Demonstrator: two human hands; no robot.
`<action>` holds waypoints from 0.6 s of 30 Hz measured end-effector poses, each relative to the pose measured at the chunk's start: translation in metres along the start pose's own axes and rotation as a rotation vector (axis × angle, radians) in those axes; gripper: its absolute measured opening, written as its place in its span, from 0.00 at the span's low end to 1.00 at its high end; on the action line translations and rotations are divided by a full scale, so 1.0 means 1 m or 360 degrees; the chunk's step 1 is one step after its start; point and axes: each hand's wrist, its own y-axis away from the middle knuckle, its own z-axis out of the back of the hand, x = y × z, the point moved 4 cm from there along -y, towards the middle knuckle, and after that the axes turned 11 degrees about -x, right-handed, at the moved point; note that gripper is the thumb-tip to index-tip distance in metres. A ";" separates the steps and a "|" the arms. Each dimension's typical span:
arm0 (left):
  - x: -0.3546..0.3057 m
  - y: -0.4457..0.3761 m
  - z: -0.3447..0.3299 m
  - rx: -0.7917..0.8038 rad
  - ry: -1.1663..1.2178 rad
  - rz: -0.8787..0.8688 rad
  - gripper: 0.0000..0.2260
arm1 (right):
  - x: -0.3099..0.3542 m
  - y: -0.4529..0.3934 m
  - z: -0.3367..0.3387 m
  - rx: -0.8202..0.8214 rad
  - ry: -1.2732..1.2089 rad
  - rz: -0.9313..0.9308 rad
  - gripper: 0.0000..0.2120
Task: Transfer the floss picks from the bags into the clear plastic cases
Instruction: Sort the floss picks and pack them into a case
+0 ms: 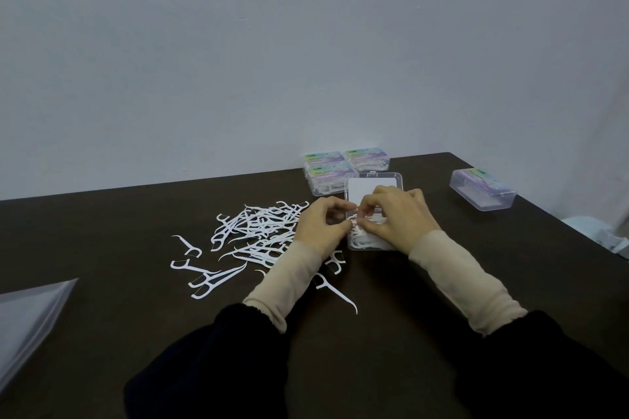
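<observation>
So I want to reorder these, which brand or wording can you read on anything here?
None can be read.
Stacked closed cases: coloured lid labels, print too blurred.
Lone closed case at right: coloured label, print too small and blurred.
Open case under the hands: plain white card inside its lid, no print visible.
Clear bag: no print visible.

Views: you had one, the head camera, wide-angle, so no second view shared any of the scene.
Position: it sat above the near edge of the dark table (102, 214), over your own sleeves.
Facing: it looked forward and down toward 12 o'clock, though the bare wall (306, 44) filled the upper half.
Nearness: your left hand (320, 224) and right hand (394, 214) lay near, just below centre.
Table edge: it ran off at 3 o'clock.
</observation>
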 end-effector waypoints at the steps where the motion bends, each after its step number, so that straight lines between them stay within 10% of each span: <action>1: 0.000 0.000 0.000 -0.0001 0.0001 0.0008 0.11 | 0.001 0.000 -0.001 0.0031 0.0001 0.0014 0.08; 18: -0.003 0.002 0.001 -0.0001 -0.0047 -0.0091 0.12 | -0.014 -0.001 0.007 0.0046 -0.0139 -0.0100 0.09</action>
